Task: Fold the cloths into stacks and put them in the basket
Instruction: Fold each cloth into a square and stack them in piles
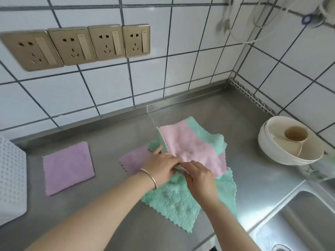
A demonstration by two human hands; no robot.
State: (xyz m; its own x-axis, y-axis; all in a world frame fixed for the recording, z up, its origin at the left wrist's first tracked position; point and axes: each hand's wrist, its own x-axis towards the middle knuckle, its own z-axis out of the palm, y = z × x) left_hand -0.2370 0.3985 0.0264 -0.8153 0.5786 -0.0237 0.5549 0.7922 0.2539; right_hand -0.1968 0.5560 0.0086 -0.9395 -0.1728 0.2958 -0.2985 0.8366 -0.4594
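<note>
A heap of cloths lies on the steel counter: a pink cloth point(192, 151) on top, green cloths point(174, 201) beneath it, and a purple cloth point(135, 160) poking out at the left. My left hand point(161, 165) and my right hand point(199, 178) meet at the pink cloth's near edge, and both pinch it. A folded purple cloth point(68, 167) lies flat and apart to the left. The white perforated basket point(10, 178) stands at the far left edge, only partly in view.
White bowls point(288, 151) with a small cup inside stand at the right near the tiled wall. A steel sink point(299, 223) opens at the lower right. Several wall sockets point(76, 46) sit above the counter. Bare counter lies between the folded cloth and the heap.
</note>
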